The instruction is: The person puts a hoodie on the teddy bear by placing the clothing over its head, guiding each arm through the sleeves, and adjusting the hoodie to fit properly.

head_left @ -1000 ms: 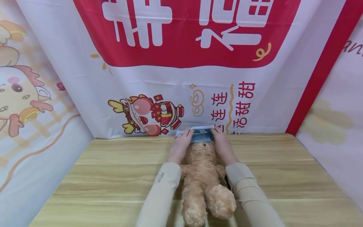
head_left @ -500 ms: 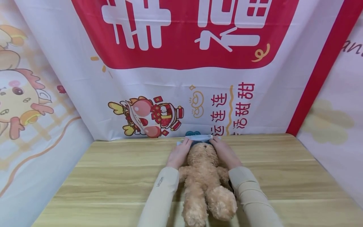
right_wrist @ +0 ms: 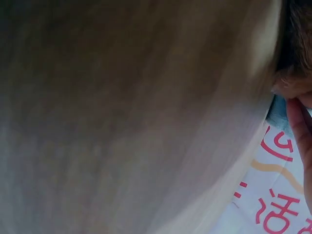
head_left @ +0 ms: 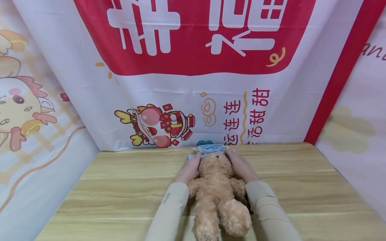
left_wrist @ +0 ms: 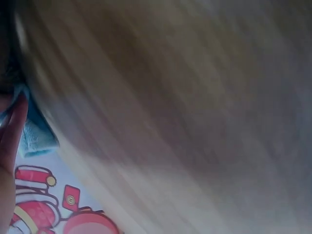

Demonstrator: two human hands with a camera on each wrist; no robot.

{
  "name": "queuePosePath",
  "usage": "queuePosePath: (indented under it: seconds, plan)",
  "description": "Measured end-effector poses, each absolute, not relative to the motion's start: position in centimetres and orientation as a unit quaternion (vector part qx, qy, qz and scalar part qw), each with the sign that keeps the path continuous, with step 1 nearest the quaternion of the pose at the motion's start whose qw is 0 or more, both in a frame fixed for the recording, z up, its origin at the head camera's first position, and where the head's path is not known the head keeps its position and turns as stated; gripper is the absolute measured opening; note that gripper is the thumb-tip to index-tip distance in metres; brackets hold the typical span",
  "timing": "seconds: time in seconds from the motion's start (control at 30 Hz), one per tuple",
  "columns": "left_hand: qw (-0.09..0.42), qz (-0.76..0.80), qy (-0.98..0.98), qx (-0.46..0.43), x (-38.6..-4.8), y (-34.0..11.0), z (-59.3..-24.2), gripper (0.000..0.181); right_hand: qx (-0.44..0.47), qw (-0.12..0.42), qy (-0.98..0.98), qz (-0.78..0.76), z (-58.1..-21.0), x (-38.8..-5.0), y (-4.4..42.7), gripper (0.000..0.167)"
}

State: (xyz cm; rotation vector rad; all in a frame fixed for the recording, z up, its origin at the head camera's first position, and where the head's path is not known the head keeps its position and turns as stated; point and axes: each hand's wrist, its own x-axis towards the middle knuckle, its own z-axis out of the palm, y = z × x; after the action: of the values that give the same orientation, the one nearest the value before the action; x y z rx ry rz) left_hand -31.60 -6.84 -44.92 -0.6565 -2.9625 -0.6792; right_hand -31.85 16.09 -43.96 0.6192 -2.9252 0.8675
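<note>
A light-brown teddy bear [head_left: 215,187] lies on the table with its head away from me. At the top of its head is a light-blue face mask [head_left: 211,148] with thin white ear loops. My left hand [head_left: 190,169] is at the left side of the head and pinches the mask's edge. Opposite it, my right hand [head_left: 242,166] pinches the mask's other side. Blue fabric [left_wrist: 36,136] shows by the fingertips in the left wrist view, and a blue edge [right_wrist: 279,113] by the right thumb in the right wrist view. Fingers partly hide the mask.
The wood-grain table [head_left: 126,187] ends at a white and red printed cloth backdrop [head_left: 169,87]. More printed cloth hangs on the left [head_left: 36,140] and right [head_left: 352,134].
The mask has moved down toward the bear's head, and its white loops now show. Both hands have come slightly nearer and wider around the head.
</note>
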Motion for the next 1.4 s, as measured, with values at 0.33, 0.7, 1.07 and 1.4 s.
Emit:
queuePosePath:
  seconds: [0.33, 0.7, 1.07, 1.4]
  plan:
    - [-0.088, -0.401, -0.896, -0.172, -31.1, -7.8, -44.0, 0.068, 0.163, -0.120, -0.876, 0.437, -43.5, -32.0, 17.8, 0.065]
    - [-0.094, -0.353, -0.917, -0.158, -31.0, -7.4, -42.8, 0.083, 0.190, -0.217, -0.853, 0.434, -41.8, -31.8, 18.3, 0.088]
    - [-0.184, -0.456, -0.865, -0.099, -30.5, -6.8, -42.4, 0.092, 0.203, -0.180, -0.870, 0.413, -41.5, -31.9, 17.3, 0.074]
    - [-0.134, -0.450, -0.871, -0.145, -30.9, -6.0, -42.4, 0.048, 0.214, -0.181, -0.870, 0.406, -41.9, -32.3, 16.9, 0.080]
